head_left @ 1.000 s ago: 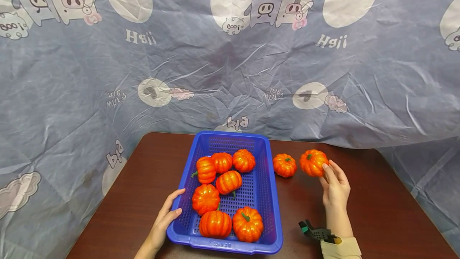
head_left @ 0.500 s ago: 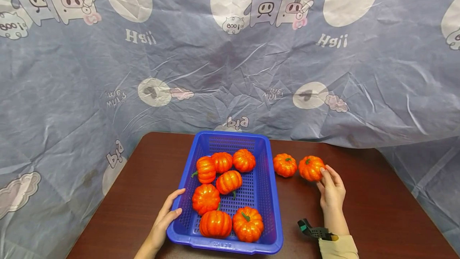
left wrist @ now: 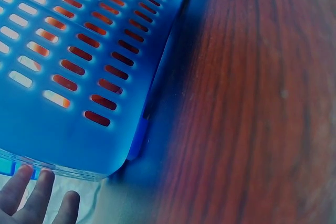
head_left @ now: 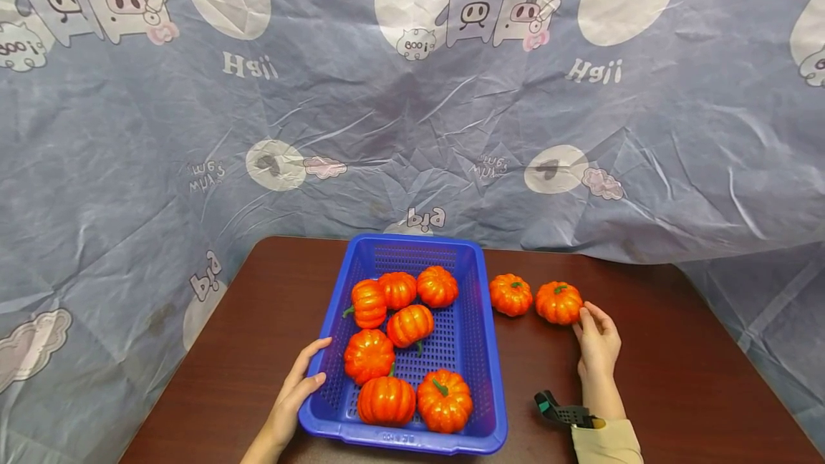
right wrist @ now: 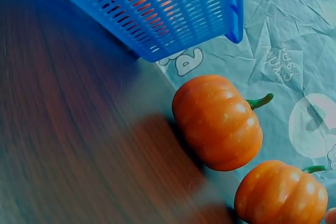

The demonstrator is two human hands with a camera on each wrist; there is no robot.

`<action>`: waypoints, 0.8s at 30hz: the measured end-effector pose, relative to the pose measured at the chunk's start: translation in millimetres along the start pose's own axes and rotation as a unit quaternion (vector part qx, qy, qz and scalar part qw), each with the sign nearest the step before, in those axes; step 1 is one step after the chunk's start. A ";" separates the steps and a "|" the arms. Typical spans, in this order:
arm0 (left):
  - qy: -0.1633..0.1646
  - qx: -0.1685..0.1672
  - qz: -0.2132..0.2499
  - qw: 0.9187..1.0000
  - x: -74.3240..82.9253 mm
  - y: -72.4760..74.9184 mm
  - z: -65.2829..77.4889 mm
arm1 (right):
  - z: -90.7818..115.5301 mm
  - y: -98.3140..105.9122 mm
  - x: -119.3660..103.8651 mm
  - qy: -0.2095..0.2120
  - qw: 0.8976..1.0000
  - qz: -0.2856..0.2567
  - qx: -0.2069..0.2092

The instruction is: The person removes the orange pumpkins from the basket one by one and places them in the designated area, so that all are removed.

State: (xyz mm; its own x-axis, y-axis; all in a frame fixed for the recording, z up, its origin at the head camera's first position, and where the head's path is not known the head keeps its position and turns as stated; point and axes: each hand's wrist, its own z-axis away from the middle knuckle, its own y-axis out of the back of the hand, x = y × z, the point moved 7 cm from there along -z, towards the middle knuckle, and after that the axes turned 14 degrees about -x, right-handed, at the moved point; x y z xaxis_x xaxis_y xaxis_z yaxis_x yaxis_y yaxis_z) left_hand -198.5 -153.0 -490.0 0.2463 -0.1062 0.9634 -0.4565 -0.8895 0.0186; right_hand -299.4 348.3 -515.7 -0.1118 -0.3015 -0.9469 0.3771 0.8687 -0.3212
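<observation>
One pumpkin [head_left: 558,303] touches the right hand [head_left: 599,344] — grip loose, slightly parted

Right wrist view crops the lower pumpkin [right wrist: 281,195]; basket lettering [head_left: 399,439] is unreadable.

Fingers [head_left: 602,316] of right hand: bare. Right forearm: 1 beige sleeve [head_left: 606,444]. At cuff: 1 black, curved, perforated strap [head_left: 570,417], 1 green patch [head_left: 543,404], 1 small yellowish part [head_left: 599,423].

A curtained-off tabletop spot — cartoon-print cloth [head_left: 412,106] hangs around a brown table [head_left: 696,349].
</observation>
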 end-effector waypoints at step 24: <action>0.008 0.006 0.008 1.000 0.3 -0.3 -0.2 | 6.0 -21.5 -28.8 0.009 0.964 0.263 -0.033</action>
State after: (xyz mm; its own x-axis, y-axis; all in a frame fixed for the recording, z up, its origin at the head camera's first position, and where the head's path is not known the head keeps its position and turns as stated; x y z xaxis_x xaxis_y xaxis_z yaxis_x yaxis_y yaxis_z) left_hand -198.5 -152.6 -489.7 0.2260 -0.1138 0.9675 -0.4494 -0.8933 -0.0002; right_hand -298.8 335.9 -481.5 0.0626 0.1948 -0.9788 0.3265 0.9228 0.2045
